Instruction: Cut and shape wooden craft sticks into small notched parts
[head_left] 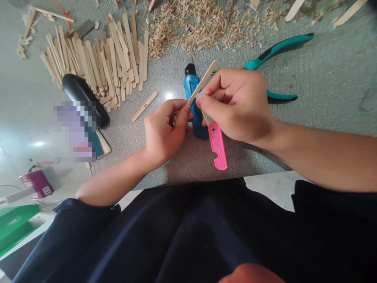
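My left hand pinches the lower end of a wooden craft stick, which slants up to the right. Close beside it, my right hand is closed around the blade part of a small folding knife; the pink handle points down below my fingers. A bit of the blade shows near my right thumb tip, against or very near the stick. Most of the blade is hidden by my fingers. Under both hands lies a blue cutter-like tool with a black end.
Teal-handled pliers lie right of my right hand. Many craft sticks are heaped at upper left, and one notched stick lies apart. Wood shavings cover the back. A black case and a partly blurred phone-like object sit left.
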A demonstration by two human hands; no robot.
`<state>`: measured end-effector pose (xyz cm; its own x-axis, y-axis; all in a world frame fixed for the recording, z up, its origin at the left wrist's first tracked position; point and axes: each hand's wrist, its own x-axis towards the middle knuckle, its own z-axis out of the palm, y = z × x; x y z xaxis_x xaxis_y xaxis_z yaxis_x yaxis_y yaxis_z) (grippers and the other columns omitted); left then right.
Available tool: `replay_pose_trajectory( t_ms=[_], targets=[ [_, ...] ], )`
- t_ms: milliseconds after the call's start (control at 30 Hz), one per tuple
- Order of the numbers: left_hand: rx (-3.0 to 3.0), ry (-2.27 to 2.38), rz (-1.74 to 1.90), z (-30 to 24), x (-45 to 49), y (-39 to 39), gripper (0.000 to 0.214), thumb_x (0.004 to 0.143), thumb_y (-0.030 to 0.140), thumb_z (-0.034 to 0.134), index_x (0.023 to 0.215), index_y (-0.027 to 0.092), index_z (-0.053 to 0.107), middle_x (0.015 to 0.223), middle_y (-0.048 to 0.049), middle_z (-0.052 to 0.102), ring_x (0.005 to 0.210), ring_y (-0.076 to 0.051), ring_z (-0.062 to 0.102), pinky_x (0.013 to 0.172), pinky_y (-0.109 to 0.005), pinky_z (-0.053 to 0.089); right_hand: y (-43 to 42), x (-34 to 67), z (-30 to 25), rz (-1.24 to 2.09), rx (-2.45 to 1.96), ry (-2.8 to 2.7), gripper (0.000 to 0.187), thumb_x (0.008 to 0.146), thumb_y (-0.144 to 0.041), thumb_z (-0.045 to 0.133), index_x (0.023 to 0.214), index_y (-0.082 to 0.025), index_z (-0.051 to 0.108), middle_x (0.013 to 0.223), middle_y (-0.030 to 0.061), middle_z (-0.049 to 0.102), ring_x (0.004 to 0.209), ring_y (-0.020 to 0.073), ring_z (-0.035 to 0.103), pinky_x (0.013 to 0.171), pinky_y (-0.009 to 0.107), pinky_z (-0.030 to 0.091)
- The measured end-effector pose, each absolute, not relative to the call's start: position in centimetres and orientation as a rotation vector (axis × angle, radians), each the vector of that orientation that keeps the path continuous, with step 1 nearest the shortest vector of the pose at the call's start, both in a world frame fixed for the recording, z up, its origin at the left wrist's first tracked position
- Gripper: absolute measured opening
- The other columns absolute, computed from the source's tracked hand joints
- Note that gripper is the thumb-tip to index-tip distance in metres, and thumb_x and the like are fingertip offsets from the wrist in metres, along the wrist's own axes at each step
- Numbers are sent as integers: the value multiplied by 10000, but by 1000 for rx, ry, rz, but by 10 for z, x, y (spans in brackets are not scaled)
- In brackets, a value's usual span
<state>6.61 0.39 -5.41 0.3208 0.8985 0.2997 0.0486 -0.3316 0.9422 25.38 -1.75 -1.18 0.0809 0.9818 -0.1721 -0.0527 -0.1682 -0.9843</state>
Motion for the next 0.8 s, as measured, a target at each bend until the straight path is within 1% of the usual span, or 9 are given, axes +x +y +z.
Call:
replay_pose_trajectory(
  t_ms=[67,133,300,500,600,700,800],
  targets=[
    [1643,870,1147,-53,67,3,221,1202,381,739,1079,215,818,821,43,858,540,-28,753,488,-69,506,-19,252,-12,1295,-1334,-1008,402,955,-276,981,801,-280,611,608,-54,688,492,146,652,438,279,471],
    [1627,861,1136,-53,67,1,253,1204,418,736,1073,212,806,812,42,856,530,-30,750,483,-70,511,-20,250,-13,1315,-1325,-991,414,939,-300,1003,799,-281,614,620,-57,696,500,149,666,438,277,485],
    [1596,865,1107,-52,69,-2,324,1202,506,725,1070,216,784,808,35,862,544,-49,773,494,-87,546,-22,248,-12,1372,-1305,-947,361,935,-248,974,813,-279,636,654,-41,733,521,157,688,484,294,574],
    [1528,852,1082,-45,69,-4,261,1193,427,757,1061,203,787,827,16,888,620,-88,847,512,-89,577,-21,247,-7,1399,-1304,-953,340,972,-206,944,777,-269,673,651,-22,737,512,153,678,478,296,567],
    [1524,865,1095,-45,70,-4,281,1182,443,774,1038,203,784,806,18,881,600,-88,838,502,-88,575,-21,247,-6,1394,-1321,-960,341,976,-203,944,768,-268,682,645,-17,741,517,155,682,472,294,540],
    [1520,879,1092,-46,71,-3,347,1173,533,770,1034,215,779,799,20,877,579,-89,825,486,-101,575,-21,248,-7,1393,-1320,-973,350,956,-257,987,778,-268,686,646,-10,751,544,160,709,463,286,517],
    [1527,908,1049,-45,70,-1,438,1153,641,751,1022,223,778,784,19,866,554,-84,801,470,-118,570,-21,248,-11,1411,-1296,-983,368,963,-289,989,796,-277,661,662,-10,759,563,162,730,473,280,543]
  ],
)
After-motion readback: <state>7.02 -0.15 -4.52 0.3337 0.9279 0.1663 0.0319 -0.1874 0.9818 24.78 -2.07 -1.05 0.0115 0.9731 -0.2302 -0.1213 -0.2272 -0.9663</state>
